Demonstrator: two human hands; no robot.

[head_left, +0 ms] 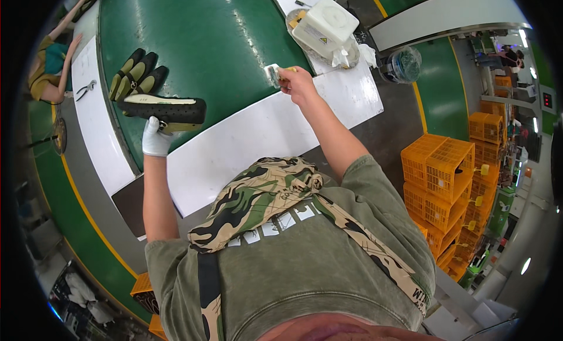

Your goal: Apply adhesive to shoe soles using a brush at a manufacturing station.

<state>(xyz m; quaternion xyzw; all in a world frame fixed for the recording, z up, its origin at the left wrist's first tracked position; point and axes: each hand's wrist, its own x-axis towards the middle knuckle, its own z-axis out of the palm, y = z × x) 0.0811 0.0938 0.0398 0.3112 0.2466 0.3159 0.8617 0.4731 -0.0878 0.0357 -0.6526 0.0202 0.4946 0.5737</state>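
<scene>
My left hand (155,141), in a white glove, is closed on a dark shoe (190,111) with a dotted black surface, a pale strip along its upper edge and an olive part below. Just beyond it, several olive and black shoes (134,83) lie side by side on the green conveyor belt (199,41). Over the belt's near right part, my bare right hand (298,84) grips a small brush (272,74) by its yellowish handle. The brush's pale head points left, apart from the shoe. Whether the bristles touch the belt, I cannot tell.
A white plastic container (328,27) sits on a tray at the far right, with crumpled white tissue beside it. Pliers (85,90) lie on the left white ledge. Another person's arm (67,62) reaches in there. Orange crates (437,171) stand stacked at right.
</scene>
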